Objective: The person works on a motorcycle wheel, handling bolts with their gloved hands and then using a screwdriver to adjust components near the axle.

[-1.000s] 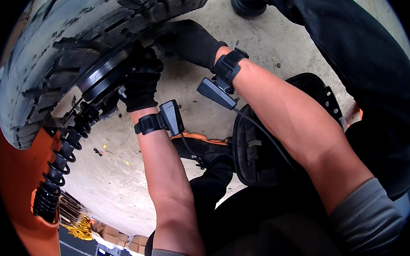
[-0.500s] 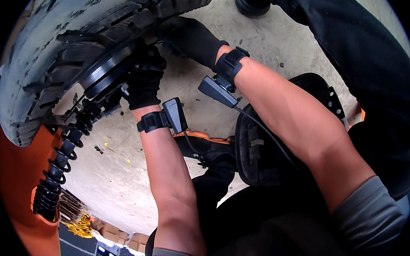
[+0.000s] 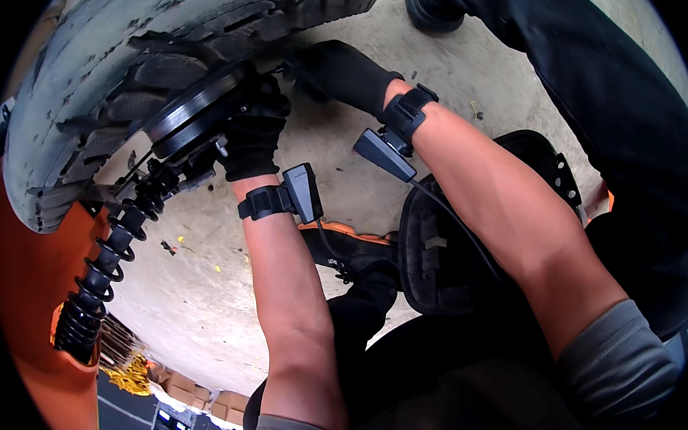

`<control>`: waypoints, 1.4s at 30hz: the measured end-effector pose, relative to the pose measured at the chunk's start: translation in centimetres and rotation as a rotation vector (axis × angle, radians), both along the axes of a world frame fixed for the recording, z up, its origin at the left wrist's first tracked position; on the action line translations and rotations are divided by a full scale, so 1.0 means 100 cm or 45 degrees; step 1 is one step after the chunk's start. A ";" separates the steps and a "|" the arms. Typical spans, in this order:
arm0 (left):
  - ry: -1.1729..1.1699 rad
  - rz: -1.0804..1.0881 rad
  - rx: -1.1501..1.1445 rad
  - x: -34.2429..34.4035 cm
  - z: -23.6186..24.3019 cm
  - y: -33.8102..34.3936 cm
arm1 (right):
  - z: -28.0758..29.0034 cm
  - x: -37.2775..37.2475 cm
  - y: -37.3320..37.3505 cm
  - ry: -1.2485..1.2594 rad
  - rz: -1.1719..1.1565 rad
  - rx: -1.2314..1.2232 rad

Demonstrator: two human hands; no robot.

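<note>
My left hand (image 3: pixel 256 135), in a black glove, is at the inner side of a round black brake drum (image 3: pixel 201 110). Its fingers curl in against the drum and the parts behind it, partly lost in dark shadow. To its right, my right hand (image 3: pixel 343 76), also gloved in black, is closed beside the tyre's lower edge. A thin dark piece shows at its fingertips, too small to name. The big knobbly tyre (image 3: pixel 160 74) stands just beyond the drum. Below the drum, a black coil-spring shock absorber (image 3: pixel 117 250) slopes down to an orange body panel (image 3: pixel 29 282).
A person's dark trouser leg (image 3: pixel 604 81) and dark shoe (image 3: pixel 435 14) are at the upper right. Close to my forearms lie a black padded seat-like piece (image 3: pixel 420 259) and an orange-trimmed shoe (image 3: pixel 350 243). Yellow material (image 3: pixel 131 377) and cardboard boxes (image 3: pixel 183 390) sit at lower left.
The whole view has shifted slightly, so the tyre and drum appear further right. My right hand has drawn a little right, away from the drum; my left hand stays at it.
</note>
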State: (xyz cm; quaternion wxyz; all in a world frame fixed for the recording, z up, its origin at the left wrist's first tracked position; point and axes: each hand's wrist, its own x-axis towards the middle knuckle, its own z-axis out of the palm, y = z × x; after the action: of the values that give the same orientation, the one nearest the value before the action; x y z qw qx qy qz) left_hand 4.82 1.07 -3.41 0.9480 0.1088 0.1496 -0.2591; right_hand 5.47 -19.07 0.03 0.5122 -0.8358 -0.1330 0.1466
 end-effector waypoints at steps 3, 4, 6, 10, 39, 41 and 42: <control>0.075 0.023 0.111 0.001 0.002 -0.006 | -0.015 -0.005 -0.003 -0.130 -0.113 0.096; 0.102 0.036 0.151 -0.001 0.005 -0.007 | -0.004 -0.010 -0.003 0.170 -0.189 0.335; 0.133 0.062 0.229 -0.003 0.009 -0.010 | 0.006 -0.009 -0.002 0.413 -0.234 0.406; 0.107 0.071 0.157 0.000 0.009 -0.006 | 0.010 -0.002 -0.001 0.279 -0.106 0.022; 0.000 -0.123 0.124 0.000 0.023 -0.013 | -0.003 -0.002 0.010 -0.104 -0.192 -0.026; -0.089 -0.206 0.007 0.002 0.014 -0.010 | -0.012 -0.003 0.014 -0.189 -0.169 -0.142; -0.096 -0.222 0.029 0.002 0.015 -0.010 | -0.017 -0.002 0.014 -0.218 -0.179 -0.100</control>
State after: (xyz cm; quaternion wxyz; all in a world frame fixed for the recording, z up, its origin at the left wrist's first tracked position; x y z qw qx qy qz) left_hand 5.00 0.03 -1.89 0.9254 0.1420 0.1068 -0.3347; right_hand 5.24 -17.63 -1.63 0.4749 -0.8719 -0.1114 0.0436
